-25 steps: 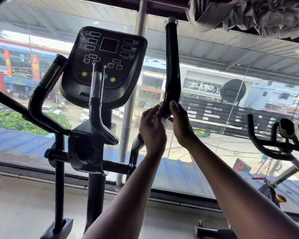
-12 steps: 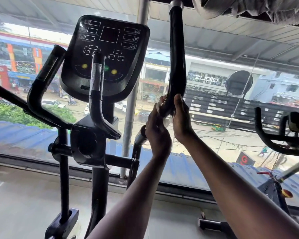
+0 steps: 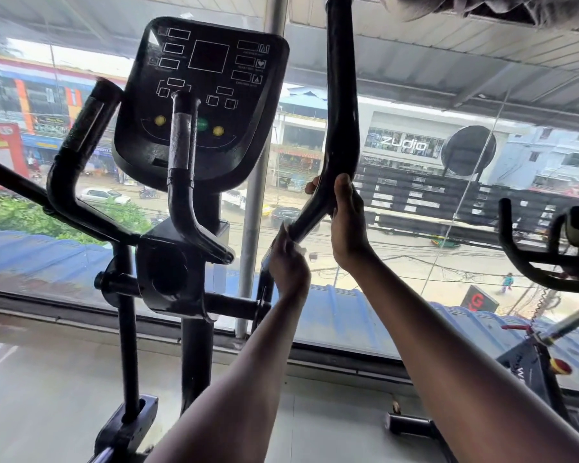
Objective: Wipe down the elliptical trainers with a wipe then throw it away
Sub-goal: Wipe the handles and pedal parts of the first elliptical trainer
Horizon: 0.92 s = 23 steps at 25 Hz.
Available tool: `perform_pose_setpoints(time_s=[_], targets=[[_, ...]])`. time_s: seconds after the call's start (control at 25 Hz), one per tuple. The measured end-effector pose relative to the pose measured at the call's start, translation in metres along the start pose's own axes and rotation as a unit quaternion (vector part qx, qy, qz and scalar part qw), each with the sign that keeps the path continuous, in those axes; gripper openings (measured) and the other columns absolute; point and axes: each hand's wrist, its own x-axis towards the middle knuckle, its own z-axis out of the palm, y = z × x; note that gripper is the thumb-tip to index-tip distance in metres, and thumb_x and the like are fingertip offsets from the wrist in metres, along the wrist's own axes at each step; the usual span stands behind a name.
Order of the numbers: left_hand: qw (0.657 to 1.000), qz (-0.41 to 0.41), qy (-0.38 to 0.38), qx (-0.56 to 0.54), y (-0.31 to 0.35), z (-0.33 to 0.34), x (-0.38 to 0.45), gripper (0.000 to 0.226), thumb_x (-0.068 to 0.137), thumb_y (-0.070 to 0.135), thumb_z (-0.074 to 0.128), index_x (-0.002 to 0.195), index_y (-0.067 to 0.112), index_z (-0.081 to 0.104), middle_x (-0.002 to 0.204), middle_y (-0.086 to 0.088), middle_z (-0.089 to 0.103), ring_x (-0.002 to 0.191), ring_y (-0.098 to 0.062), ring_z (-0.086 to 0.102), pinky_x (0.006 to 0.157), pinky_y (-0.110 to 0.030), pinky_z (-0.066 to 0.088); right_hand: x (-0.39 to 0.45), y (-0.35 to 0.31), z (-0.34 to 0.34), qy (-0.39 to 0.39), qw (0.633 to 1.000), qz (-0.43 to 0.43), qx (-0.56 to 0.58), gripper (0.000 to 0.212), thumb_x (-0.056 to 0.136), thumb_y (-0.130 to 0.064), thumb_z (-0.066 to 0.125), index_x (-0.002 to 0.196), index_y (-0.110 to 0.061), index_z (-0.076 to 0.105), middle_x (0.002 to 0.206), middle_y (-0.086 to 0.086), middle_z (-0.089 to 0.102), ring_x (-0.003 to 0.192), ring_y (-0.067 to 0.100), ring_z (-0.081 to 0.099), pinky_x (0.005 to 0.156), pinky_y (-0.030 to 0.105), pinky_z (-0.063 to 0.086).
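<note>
A black elliptical trainer stands before me, its console at upper centre. Its tall right handlebar rises to the top edge of the view. My right hand grips that bar at its bend. Just below, my left hand is wrapped round the bar's lower stretch, blurred by motion. A scrap of white wipe peeks out beside its fingers; the rest of the wipe is hidden in the hand.
The fixed centre grip and the left handlebar stand to my left. A second machine's black handles are at the right edge. A big window lies just beyond, with grey floor below.
My left hand has slid down the right handlebar from the bend to the lower stretch. My right hand kept its grip at the bend. The view has drawn closer to the machine.
</note>
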Motion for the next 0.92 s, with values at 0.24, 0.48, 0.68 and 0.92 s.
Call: perform_pose_setpoints(time_s=[0.24, 0.48, 0.68, 0.92], targets=[[0.999, 0.037, 0.026, -0.016, 0.005, 0.008, -0.007, 0.051, 0.094, -0.005, 0.037, 0.140, 0.014, 0.051, 0.136, 0.001, 0.058, 0.118, -0.003, 0.052, 0.091, -0.004, 0.039, 0.002, 0.005, 0.000, 0.006, 1.000, -0.014, 0.005, 0.079, 0.069, -0.085, 0.047, 0.093, -0.012, 0.064, 0.088, 0.005, 0.068, 0.085, 0.014, 0.064, 0.077, 0.025, 0.048], [0.998, -0.056, 0.007, -0.012, -0.021, 0.004, 0.011, 0.056, 0.087, 0.005, 0.041, 0.137, 0.026, 0.054, 0.126, 0.006, 0.066, 0.108, -0.008, 0.064, 0.095, -0.027, 0.051, 0.004, 0.008, 0.000, -0.002, 1.000, -0.030, -0.007, 0.081, 0.070, -0.085, 0.043, 0.093, -0.010, 0.062, 0.086, 0.003, 0.067, 0.082, 0.011, 0.063, 0.075, 0.023, 0.047], [0.991, -0.127, -0.029, 0.010, -0.028, -0.004, 0.021, 0.054, 0.087, 0.000, 0.047, 0.129, 0.031, 0.061, 0.081, 0.012, 0.070, 0.063, -0.001, 0.057, 0.050, -0.012, 0.041, 0.004, 0.010, 0.000, -0.005, 0.999, -0.046, -0.018, 0.089, 0.071, -0.086, 0.041, 0.097, -0.004, 0.062, 0.087, 0.003, 0.066, 0.085, 0.011, 0.062, 0.077, 0.020, 0.047], [0.992, -0.123, -0.013, -0.038, 0.000, -0.009, 0.013, 0.053, 0.081, -0.003, 0.047, 0.123, 0.023, 0.067, 0.092, -0.003, 0.075, 0.059, -0.004, 0.053, 0.047, -0.017, 0.038, 0.003, 0.007, -0.001, -0.010, 0.999, -0.034, -0.033, 0.093, 0.072, -0.087, 0.039, 0.101, -0.002, 0.061, 0.089, -0.002, 0.065, 0.087, 0.011, 0.059, 0.079, 0.023, 0.044]])
